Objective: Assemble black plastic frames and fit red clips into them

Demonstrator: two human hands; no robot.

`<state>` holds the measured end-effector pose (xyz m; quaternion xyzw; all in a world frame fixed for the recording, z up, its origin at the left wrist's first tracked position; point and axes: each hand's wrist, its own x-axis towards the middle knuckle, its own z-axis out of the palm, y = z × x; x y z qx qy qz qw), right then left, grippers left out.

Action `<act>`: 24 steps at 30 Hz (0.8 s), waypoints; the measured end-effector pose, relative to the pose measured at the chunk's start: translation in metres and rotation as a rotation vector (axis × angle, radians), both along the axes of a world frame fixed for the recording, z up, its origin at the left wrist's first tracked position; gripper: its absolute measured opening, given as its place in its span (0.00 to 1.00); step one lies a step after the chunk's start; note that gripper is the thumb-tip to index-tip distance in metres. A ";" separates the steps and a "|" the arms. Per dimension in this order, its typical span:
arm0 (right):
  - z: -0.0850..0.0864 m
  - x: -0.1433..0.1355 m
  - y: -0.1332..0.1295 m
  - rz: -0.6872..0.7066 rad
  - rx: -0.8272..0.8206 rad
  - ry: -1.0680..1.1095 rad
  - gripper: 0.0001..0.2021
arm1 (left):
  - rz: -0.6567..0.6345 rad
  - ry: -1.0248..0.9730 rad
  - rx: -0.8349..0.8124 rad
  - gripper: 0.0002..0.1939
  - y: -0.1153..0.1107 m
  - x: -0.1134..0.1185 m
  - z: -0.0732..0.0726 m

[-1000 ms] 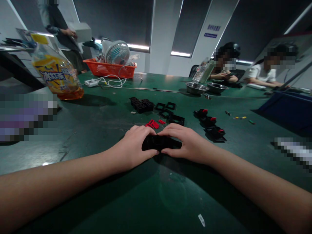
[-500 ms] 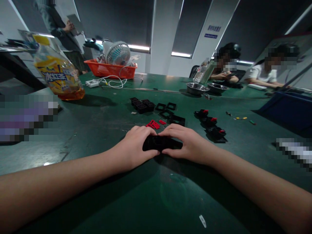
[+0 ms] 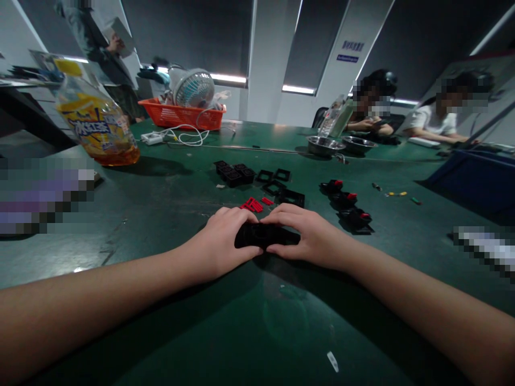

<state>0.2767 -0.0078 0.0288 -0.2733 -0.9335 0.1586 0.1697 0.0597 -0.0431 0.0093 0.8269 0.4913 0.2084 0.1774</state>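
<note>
A black part (image 3: 260,235) is held between both hands, low over the green table (image 3: 169,332). My left hand (image 3: 225,238) grips its left side with thumb and fingers. On its right side my right hand (image 3: 311,233) pinches it, and the fingertips of both hands almost meet. The part's details are too dark to make out. Just beyond the hands lie small red pieces (image 3: 252,205) and square black frames (image 3: 292,198). Black blocks (image 3: 234,174) sit farther back. Black parts with red tips (image 3: 344,198) stand in a row to the right.
A juice bottle (image 3: 98,123) and a red basket (image 3: 181,115) with a fan are at the back left. Metal bowls (image 3: 325,146) stand at the back right, near a blue bin (image 3: 478,179). Two people sit across the table; another person stands at the back left.
Both hands keep nearly the same place and grip on the black part. The standing person's held sheet has tilted a little.
</note>
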 end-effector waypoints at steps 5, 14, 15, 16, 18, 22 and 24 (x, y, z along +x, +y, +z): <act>0.000 0.000 -0.001 -0.005 0.002 -0.002 0.18 | 0.008 0.001 0.007 0.17 0.000 -0.001 -0.002; -0.001 0.000 0.000 -0.006 0.006 -0.002 0.18 | 0.016 0.009 0.011 0.17 0.001 0.000 -0.002; 0.000 0.000 -0.001 -0.006 0.008 -0.005 0.18 | 0.018 0.011 0.009 0.18 0.001 0.001 -0.001; 0.000 0.000 -0.001 -0.008 0.008 -0.006 0.18 | 0.016 0.009 0.007 0.17 0.001 0.001 -0.001; 0.000 0.000 -0.001 -0.012 0.003 -0.008 0.18 | 0.011 0.002 -0.001 0.17 0.001 0.001 -0.001; -0.001 0.000 -0.001 -0.010 0.004 -0.009 0.18 | 0.011 -0.010 -0.010 0.17 0.000 0.000 -0.001; -0.001 -0.001 -0.001 -0.008 0.007 -0.007 0.18 | 0.012 -0.011 0.002 0.17 0.001 0.000 -0.001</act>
